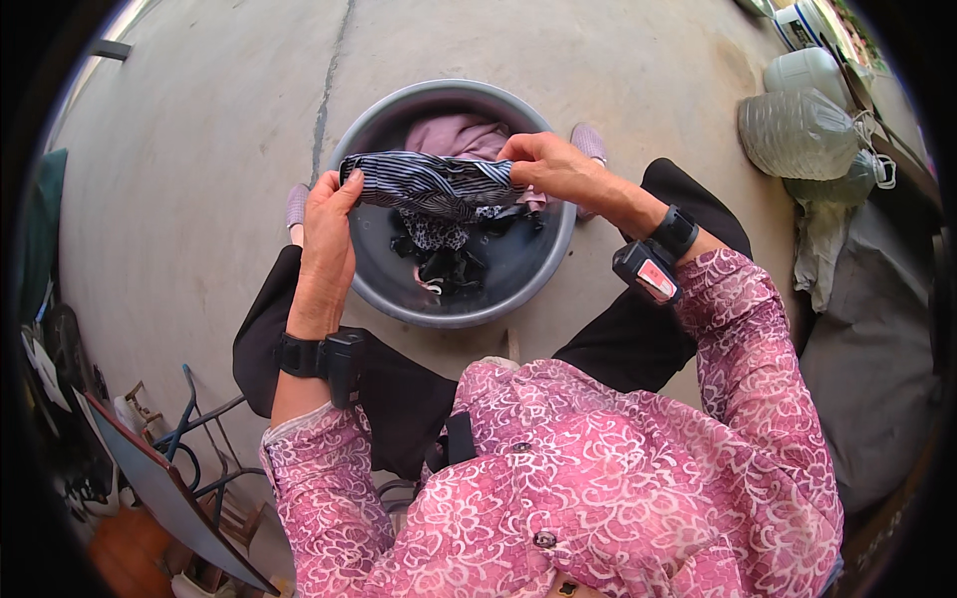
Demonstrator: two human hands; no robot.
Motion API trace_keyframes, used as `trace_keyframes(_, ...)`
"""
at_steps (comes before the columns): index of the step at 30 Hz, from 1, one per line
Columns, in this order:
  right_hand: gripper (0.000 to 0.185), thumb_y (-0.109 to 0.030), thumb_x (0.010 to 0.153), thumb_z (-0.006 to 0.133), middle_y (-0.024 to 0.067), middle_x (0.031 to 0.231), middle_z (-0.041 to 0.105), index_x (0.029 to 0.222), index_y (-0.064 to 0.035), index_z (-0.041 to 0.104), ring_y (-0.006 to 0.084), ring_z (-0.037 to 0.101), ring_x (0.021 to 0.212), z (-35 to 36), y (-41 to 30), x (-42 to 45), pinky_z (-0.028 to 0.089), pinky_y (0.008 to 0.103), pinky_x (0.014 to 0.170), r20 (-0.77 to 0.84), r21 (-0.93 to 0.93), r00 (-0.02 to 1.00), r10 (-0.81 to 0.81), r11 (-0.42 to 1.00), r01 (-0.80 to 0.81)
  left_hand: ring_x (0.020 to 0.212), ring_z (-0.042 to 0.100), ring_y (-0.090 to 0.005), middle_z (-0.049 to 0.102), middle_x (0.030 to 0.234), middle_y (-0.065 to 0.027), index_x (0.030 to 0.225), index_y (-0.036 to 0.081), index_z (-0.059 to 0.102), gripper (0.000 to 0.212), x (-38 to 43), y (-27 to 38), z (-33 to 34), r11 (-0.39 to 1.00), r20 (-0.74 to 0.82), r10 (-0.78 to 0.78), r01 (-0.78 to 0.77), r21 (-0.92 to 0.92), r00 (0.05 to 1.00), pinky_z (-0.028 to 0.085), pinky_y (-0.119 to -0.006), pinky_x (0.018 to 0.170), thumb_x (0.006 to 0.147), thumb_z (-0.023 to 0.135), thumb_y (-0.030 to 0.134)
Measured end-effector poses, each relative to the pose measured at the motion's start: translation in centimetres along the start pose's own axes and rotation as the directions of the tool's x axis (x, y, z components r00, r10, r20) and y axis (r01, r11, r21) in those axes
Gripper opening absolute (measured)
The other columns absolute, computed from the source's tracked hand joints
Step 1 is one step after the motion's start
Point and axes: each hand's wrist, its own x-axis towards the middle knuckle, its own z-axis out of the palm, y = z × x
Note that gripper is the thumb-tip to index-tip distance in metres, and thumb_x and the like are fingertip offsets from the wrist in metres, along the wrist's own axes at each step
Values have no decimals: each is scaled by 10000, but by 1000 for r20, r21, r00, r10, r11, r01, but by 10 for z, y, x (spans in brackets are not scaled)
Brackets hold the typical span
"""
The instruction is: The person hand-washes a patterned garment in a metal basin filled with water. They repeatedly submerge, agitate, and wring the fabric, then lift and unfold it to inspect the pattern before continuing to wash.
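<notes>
Stretched between my two hands is a striped dark-blue and white cloth garment, held over a round grey basin. My left hand pinches its left end, thumb on top. At the right end, the fingers of my right hand grip the fabric. Dark water fills the basin's lower part. A mauve cloth lies against the far side, partly behind the striped piece. Below that piece, a leopard-print cloth and some black cloth sit in the water.
The basin stands on a concrete floor between my knees. Large plastic jugs and a grey sheet line the right side. To the left are a folding table, blue metal tubing and a wheel.
</notes>
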Motion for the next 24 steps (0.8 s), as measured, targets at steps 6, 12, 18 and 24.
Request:
trace_keyframes(6,170,-149,895,518,-10,901,597,999,-36,591,54,534,777,-9,0,-1,425,182,693,5,327,999,-46,944,42,906,552,-115,611,983,-31,1033,37,538,143,-13,9,2,995,-13,-89,88,-50,996,418,-290,812,962,465,138)
trace_keyframes(12,323,-127,839,606,-8,853,590,1145,-47,542,57,519,738,-3,-6,-4,400,198,635,51,425,999,-5,905,-17,937,562,-148,601,1035,-42,1087,23,536,205,-17,16,-4,971,-62,-112,96,-221,992,436,-321,819,911,454,88)
trace_keyframes(18,171,-213,905,622,-20,812,603,1001,-72,622,29,522,692,3,-4,-3,391,181,557,111,252,994,-11,968,-17,935,562,-159,591,1036,-57,1109,25,537,267,-21,17,-10,966,-30,-144,134,-221,989,458,-344,821,857,454,58)
trace_keyframes(24,128,-198,925,552,-31,899,593,986,-92,589,40,523,797,2,-3,-2,472,225,672,-55,388,998,1,922,21,823,548,-119,582,908,-39,1023,41,566,271,-34,22,3,988,83,-136,142,-67,987,447,-254,723,769,521,-42)
